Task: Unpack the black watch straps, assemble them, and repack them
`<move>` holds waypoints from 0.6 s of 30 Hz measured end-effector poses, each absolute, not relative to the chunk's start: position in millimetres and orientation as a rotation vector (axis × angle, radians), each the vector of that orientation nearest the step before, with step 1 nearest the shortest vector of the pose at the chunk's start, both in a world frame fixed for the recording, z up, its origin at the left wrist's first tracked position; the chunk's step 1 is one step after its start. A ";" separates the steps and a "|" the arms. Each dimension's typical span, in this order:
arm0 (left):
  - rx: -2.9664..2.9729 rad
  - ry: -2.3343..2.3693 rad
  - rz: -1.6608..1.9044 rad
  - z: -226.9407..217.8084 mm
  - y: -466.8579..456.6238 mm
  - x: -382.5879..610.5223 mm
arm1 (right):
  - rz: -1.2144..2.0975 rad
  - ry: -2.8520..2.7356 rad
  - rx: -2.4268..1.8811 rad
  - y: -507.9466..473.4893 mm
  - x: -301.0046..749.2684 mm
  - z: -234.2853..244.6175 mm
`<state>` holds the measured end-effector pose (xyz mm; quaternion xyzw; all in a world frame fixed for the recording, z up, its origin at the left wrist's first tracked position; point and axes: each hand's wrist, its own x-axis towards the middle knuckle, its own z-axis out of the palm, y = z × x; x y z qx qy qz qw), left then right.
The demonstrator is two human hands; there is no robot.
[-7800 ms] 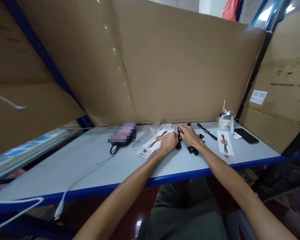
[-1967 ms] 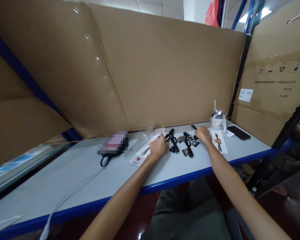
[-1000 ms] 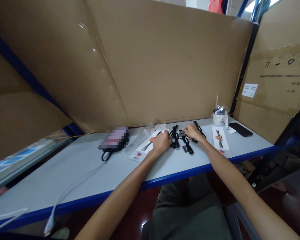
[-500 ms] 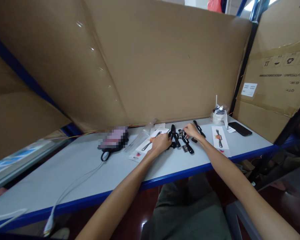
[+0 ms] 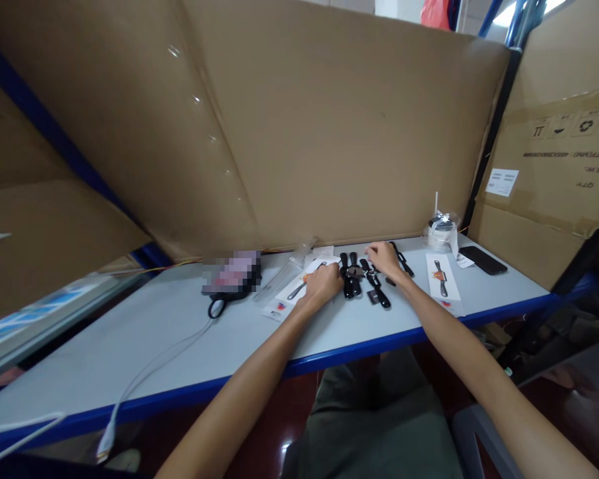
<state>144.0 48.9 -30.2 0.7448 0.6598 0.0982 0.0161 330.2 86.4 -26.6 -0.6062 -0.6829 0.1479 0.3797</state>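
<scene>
My left hand (image 5: 324,282) is closed like a fist at the left side of a group of black spokeshaves (image 5: 352,286). What its fingers grip, if anything, is hidden. A grey metal plate (image 5: 355,271) lies across the spokeshaves, just right of that hand. My right hand (image 5: 383,258) hovers over the upper end of another black spokeshave (image 5: 379,293), its fingers apart and slightly bent, with nothing visible in them. Beside this tool's lower handle lies a small dark plate (image 5: 373,297). One more spokeshave (image 5: 403,259) rests right of my right hand.
Printed cards picturing a spokeshave lie left (image 5: 284,303) and right (image 5: 442,283). Clear plastic sleeves (image 5: 284,273) are behind the left card. A phone (image 5: 483,260), a bagged cup (image 5: 440,233) and a cabled dark device (image 5: 232,276) are on the table (image 5: 170,346). Cardboard (image 5: 329,133) walls the back.
The metal plate that was near my right fingers is now farther left, across the spokeshaves. My right fingers have come away from it. The view has shifted slightly.
</scene>
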 end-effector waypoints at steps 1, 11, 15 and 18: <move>2.309 2.051 0.322 -29.6 48.8 143.8 | 0.249 -1.767 -1.628 85.4 333.3 -24.8; 2.242 1.981 0.553 -33.1 53.8 142.1 | 0.215 -1.745 -1.954 87.1 355.9 -25.4; 2.254 1.850 0.649 -37.7 56.9 147.3 | 0.402 -1.784 -1.866 87.7 343.1 -28.9; 2.256 1.754 0.707 -40.4 58.8 149.9 | 0.608 -1.769 -1.745 88.8 326.9 -31.1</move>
